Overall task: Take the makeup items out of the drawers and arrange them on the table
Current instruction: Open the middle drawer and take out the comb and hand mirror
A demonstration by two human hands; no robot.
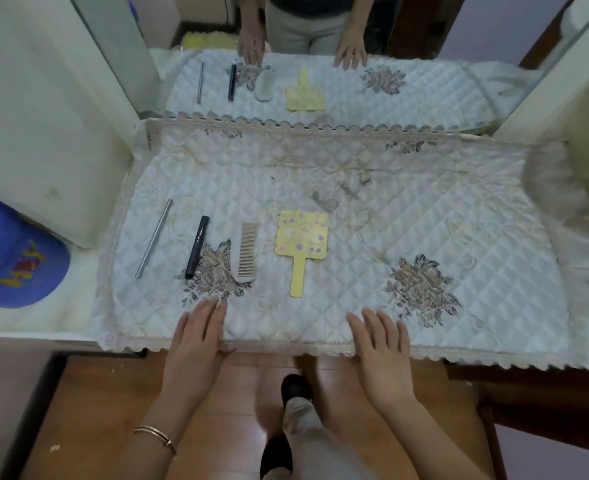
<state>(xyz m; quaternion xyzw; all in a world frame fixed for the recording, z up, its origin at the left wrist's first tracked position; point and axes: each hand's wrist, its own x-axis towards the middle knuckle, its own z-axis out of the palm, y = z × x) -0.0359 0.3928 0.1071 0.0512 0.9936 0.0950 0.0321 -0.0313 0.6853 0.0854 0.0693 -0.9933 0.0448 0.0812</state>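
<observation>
Both hands, left hand (197, 332) and right hand (383, 344), lie spread and empty on the quilted table cover (355, 244) near a row of silver stick (153, 238), black tube (197, 246), comb (247, 252) and yellow hand mirror (301, 242), the arranging apparently done, with a reach to the unseen drawers next if more remains.

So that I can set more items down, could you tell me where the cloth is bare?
Bare: everything right of the yellow hand mirror, and the far strip by the lace edge. Crowded: the left half, where silver rod, black tube, comb and mirror lie side by side.
</observation>
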